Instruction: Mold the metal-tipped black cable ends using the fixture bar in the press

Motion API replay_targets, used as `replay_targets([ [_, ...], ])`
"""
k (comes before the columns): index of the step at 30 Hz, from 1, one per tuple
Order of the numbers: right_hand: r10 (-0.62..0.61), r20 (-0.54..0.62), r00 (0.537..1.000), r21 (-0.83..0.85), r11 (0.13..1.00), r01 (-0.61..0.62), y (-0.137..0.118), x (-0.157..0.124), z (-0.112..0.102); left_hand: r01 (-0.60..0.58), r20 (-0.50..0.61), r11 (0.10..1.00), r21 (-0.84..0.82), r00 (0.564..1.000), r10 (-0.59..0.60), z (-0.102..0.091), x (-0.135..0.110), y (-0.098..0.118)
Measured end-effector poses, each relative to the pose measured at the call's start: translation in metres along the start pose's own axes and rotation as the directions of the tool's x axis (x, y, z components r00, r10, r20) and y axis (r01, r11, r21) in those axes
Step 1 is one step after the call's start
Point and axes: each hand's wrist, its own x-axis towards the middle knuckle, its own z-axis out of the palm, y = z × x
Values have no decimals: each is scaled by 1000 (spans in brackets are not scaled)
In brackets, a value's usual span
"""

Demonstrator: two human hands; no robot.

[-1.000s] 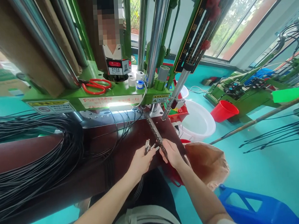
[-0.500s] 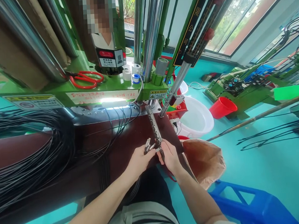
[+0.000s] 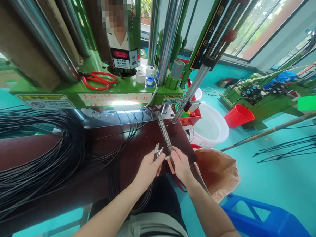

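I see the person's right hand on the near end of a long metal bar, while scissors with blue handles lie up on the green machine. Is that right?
Not quite: the handles are red, as the head view shows. The scissors do lie on the green machine, and the right hand is on the near end of the long metal bar.

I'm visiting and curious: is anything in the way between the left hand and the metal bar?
Nothing visible. The left hand, holding small metal pieces, is close beside the near end of the metal bar, held by the right hand.
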Motion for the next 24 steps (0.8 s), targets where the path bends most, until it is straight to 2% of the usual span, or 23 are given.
replay_targets([
  [3, 42, 13, 999, 94, 995, -43, 2, 0, -5, -37, 39, 995, -89, 998, 40, -6, -3, 3],
  [6, 44, 45, 998, 126, 991, -50, 4, 1, -8, 20, 81, 983, -180, 997, -5, -7, -5, 5],
  [10, -14, 108, 994, 123, 992, 0, 6, 1, -11, 125, 148, 992, -23, 982, -120, -1, -5, 6],
  [13, -22, 137, 990, 113, 994, 6, 10, 1, -12, 175, 175, 985, -6, 970, -171, 0, -4, 7],
  [18, -6, 163, 987, 79, 997, -7, 15, 1, -14, 202, 195, 979, -18, 961, -195, 0, -3, 7],
  [24, -68, 155, 986, -98, 992, 83, 10, 0, -11, 195, 162, 981, 5, 968, -193, -2, -3, 7],
])
